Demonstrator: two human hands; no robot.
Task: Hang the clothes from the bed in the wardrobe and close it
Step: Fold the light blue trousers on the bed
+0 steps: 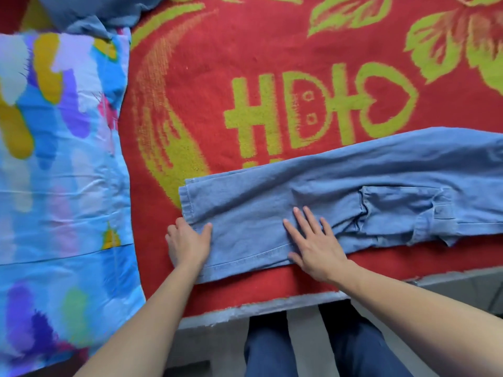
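At the hem [186, 202], left hand [187, 242] pinches jeans [326, 186] cut off rightward.

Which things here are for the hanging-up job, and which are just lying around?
For the job:
jeans, spread flat
left hand, gripping their hem end
right hand, pressing flat on them
crumpled blue cloth at the top left, maybe more clothes

Just lying about:
red blanket with green patterns
colourful patchy bedcover on the left
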